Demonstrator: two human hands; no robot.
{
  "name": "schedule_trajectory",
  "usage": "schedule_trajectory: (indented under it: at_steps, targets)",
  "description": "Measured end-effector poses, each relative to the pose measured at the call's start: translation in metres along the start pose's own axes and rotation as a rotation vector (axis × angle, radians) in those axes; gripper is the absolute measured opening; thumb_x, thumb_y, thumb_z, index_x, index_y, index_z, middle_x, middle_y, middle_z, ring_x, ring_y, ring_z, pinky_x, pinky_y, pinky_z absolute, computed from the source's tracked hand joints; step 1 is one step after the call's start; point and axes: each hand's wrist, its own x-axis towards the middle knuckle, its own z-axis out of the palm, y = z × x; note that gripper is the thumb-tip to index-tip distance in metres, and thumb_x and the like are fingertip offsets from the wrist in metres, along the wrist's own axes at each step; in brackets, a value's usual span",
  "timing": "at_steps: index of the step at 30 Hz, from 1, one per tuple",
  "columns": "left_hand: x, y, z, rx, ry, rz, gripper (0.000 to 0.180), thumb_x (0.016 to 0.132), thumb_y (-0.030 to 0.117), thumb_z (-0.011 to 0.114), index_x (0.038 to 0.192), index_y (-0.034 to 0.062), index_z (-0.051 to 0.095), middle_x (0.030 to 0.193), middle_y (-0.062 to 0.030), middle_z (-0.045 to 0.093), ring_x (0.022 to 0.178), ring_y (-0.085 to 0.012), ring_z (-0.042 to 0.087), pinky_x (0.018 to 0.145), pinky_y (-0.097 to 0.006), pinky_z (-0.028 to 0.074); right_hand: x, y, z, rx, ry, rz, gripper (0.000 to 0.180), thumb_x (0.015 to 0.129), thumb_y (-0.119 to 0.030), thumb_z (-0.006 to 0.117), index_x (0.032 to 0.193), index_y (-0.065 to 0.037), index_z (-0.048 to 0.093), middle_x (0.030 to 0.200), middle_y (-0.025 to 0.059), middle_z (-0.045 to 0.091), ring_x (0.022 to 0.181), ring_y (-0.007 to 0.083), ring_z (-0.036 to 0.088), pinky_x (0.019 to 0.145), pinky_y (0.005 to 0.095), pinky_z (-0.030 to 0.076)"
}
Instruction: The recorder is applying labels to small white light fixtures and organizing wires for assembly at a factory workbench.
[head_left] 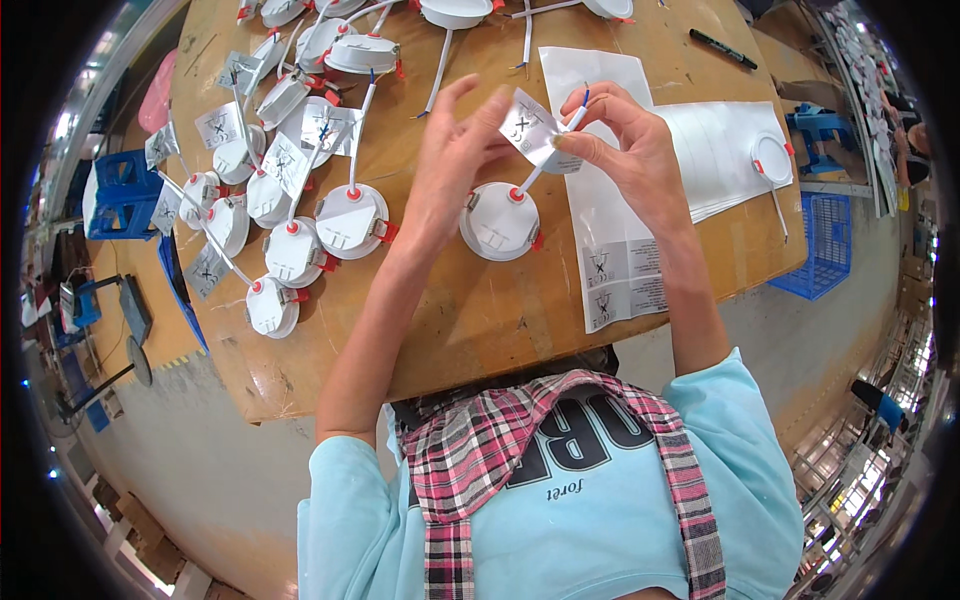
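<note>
The right hand pinched one silver label and one white cable of one round downlight lying on the bench, while the left hand hung half-open beside the label.

Dressed in black-lettered, pale-blue cloth T-shirt, short-sleeved well back from right hand, under pink-black-white plaid fabric apron.

The head-worn fisheye camera looks steeply down from above, on the body side of the left hand and right hand; it sits near them; its wide view bends the table around them and takes in the shirt behind.
</note>
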Motion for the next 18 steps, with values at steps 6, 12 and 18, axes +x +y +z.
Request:
schedule_trajectory:
  at_steps: [6,12,18]
  targets:
    - [-0.025,-0.012,-0.012,0.145,0.018,0.116,0.043,0.092,0.021,0.060,0.126,-0.0010,0.047,0.108,-0.0121,0.061,0.096,-0.0170,0.061,0.085,-0.030,0.048,-0.002,0.001,-0.002,0.033,0.029,0.018,0.018,0.077,-0.015,0.075,0.078,-0.001,0.064,0.095,0.0040,0.059,0.095,0.0171,0.055,0.088,0.0310,0.041]
    - [-0.032,-0.023,-0.004,0.522,-0.023,0.269,0.013,0.083,0.010,0.068,0.092,-0.0005,0.068,0.085,-0.0067,0.066,0.080,-0.0116,0.062,0.075,-0.027,0.049,0.001,0.004,0.002,0.017,0.028,-0.075,0.021,0.077,-0.019,0.074,0.084,-0.001,0.065,0.094,0.0038,0.060,0.094,0.0174,0.056,0.088,0.0308,0.041]
    - [-0.031,-0.030,-0.006,0.583,-0.001,0.362,0.012,0.082,0.007,0.068,0.092,0.0002,0.069,0.085,-0.0073,0.067,0.077,-0.0139,0.062,0.073,-0.027,0.049,-0.001,-0.005,-0.001,-0.039,-0.021,0.045,0.029,0.076,-0.025,0.075,0.088,-0.001,0.065,0.093,0.0042,0.060,0.094,0.0175,0.055,0.087,0.0296,0.041]
